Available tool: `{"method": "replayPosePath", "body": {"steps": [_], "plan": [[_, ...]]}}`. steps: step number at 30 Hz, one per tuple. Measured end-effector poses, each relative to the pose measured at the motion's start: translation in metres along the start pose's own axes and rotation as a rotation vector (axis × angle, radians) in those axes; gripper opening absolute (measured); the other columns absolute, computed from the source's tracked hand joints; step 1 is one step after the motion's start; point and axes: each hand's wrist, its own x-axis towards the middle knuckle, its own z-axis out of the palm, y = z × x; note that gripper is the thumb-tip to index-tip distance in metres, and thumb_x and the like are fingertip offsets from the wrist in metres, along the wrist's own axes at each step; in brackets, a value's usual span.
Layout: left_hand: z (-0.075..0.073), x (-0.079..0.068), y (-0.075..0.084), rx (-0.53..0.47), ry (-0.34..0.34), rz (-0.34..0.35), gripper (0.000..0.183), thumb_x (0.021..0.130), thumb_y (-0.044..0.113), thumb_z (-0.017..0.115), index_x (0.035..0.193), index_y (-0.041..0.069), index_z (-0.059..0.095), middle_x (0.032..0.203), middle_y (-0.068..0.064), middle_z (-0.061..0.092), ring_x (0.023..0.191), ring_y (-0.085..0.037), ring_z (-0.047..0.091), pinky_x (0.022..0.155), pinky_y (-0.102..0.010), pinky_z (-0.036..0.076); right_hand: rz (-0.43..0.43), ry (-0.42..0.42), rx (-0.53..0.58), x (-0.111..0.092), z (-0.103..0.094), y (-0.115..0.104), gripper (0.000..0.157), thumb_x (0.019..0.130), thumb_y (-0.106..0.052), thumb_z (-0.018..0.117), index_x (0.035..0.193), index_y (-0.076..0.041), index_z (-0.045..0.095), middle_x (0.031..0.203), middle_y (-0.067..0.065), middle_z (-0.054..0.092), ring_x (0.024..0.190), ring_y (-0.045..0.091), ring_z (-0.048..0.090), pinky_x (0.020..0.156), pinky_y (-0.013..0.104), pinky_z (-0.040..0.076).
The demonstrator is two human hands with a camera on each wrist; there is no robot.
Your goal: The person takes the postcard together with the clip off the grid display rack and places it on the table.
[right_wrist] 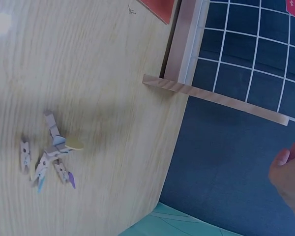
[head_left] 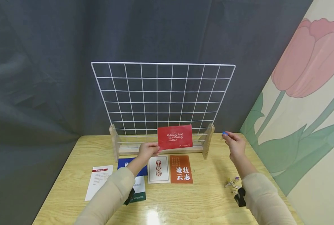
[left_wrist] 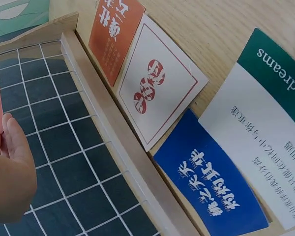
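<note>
My left hand [head_left: 149, 150] pinches a red card [head_left: 174, 137] with white script by its lower left corner. The card is upright in front of the lower part of a white wire grid [head_left: 164, 91], which stands in a wooden base [head_left: 161, 151]. In the left wrist view only a strip of the card shows beyond the fingers. Out to the right of the grid, my right hand [head_left: 236, 146] pinches a small blue-topped clothespin [head_left: 225, 133] between thumb and fingers. The right wrist view catches this hand [right_wrist: 291, 177] at its edge, with the clothespin out of frame.
Before the base lie a blue card [left_wrist: 206, 182], a white card with red print [head_left: 158, 178] and an orange card [head_left: 181, 162]. A green-and-white card [left_wrist: 255, 108] and a white sheet [head_left: 98, 182] are further left. Several clothespins [right_wrist: 51, 152] lie heaped at right.
</note>
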Motion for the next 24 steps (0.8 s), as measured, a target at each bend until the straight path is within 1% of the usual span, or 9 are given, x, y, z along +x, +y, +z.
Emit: {"method": "replayPosePath", "body": {"steps": [3, 6, 9, 13, 15, 18, 22, 24], "plan": [[-0.002, 0.001, -0.004, -0.005, 0.009, -0.011, 0.022, 0.077, -0.012, 0.054, 0.099, -0.016, 0.055, 0.083, -0.023, 0.061, 0.07, -0.027, 0.062, 0.061, -0.029, 0.051, 0.016, 0.003, -0.005, -0.002, 0.0, 0.004, 0.007, 0.078, -0.001, 0.061, 0.082, -0.005, 0.065, 0.07, -0.007, 0.061, 0.066, 0.005, 0.056, 0.062, 0.014, 0.044], [-0.004, 0.0, -0.008, 0.0, 0.015, -0.035, 0.022, 0.077, -0.011, 0.054, 0.099, -0.014, 0.056, 0.083, -0.022, 0.061, 0.065, -0.021, 0.062, 0.06, -0.027, 0.051, 0.032, 0.01, -0.005, -0.004, -0.002, 0.009, 0.009, 0.078, -0.002, 0.062, 0.087, -0.002, 0.065, 0.07, -0.007, 0.062, 0.067, 0.005, 0.057, 0.063, 0.016, 0.043], [-0.006, 0.0, -0.014, 0.014, 0.019, -0.05, 0.022, 0.078, -0.009, 0.054, 0.099, -0.014, 0.056, 0.083, -0.021, 0.061, 0.065, -0.019, 0.062, 0.061, -0.027, 0.051, 0.043, 0.011, -0.012, -0.007, -0.004, 0.015, 0.008, 0.078, -0.003, 0.062, 0.084, -0.006, 0.066, 0.07, -0.007, 0.062, 0.067, 0.005, 0.058, 0.064, 0.018, 0.044], [-0.01, -0.002, -0.023, 0.032, 0.026, -0.066, 0.022, 0.079, -0.007, 0.055, 0.101, -0.013, 0.056, 0.082, -0.02, 0.062, 0.067, -0.02, 0.062, 0.067, -0.033, 0.05, 0.038, 0.001, -0.053, -0.012, -0.006, 0.025, 0.012, 0.078, -0.005, 0.062, 0.075, -0.015, 0.066, 0.07, -0.008, 0.062, 0.067, 0.005, 0.058, 0.066, 0.019, 0.043], [-0.011, -0.003, -0.027, 0.036, 0.031, -0.079, 0.022, 0.079, -0.006, 0.055, 0.101, -0.012, 0.056, 0.082, -0.02, 0.062, 0.068, -0.02, 0.062, 0.071, -0.036, 0.049, 0.039, -0.002, -0.068, -0.015, -0.007, 0.029, 0.013, 0.079, -0.005, 0.062, 0.074, -0.016, 0.066, 0.07, -0.008, 0.062, 0.067, 0.005, 0.057, 0.067, 0.022, 0.043], [-0.013, -0.005, -0.033, 0.035, 0.037, -0.088, 0.022, 0.079, -0.005, 0.056, 0.101, -0.011, 0.057, 0.082, -0.019, 0.062, 0.068, -0.02, 0.062, 0.07, -0.035, 0.049, 0.053, -0.001, -0.087, -0.018, -0.01, 0.036, 0.012, 0.079, -0.006, 0.062, 0.075, -0.017, 0.066, 0.069, -0.009, 0.062, 0.067, 0.006, 0.057, 0.067, 0.023, 0.042], [-0.016, -0.007, -0.039, 0.03, 0.041, -0.092, 0.022, 0.078, -0.007, 0.055, 0.099, -0.012, 0.057, 0.082, -0.02, 0.062, 0.066, -0.019, 0.062, 0.062, -0.029, 0.051, 0.08, 0.002, -0.11, -0.022, -0.014, 0.045, 0.007, 0.08, -0.008, 0.061, 0.085, -0.01, 0.065, 0.07, -0.009, 0.062, 0.067, 0.005, 0.057, 0.064, 0.021, 0.042], [-0.016, -0.009, -0.041, 0.027, 0.042, -0.101, 0.022, 0.078, -0.007, 0.056, 0.1, -0.012, 0.057, 0.082, -0.019, 0.062, 0.065, -0.019, 0.062, 0.061, -0.027, 0.051, 0.084, 0.003, -0.131, -0.023, -0.016, 0.048, 0.012, 0.08, -0.008, 0.061, 0.091, -0.003, 0.064, 0.07, -0.01, 0.062, 0.067, 0.005, 0.057, 0.063, 0.02, 0.043]]}}
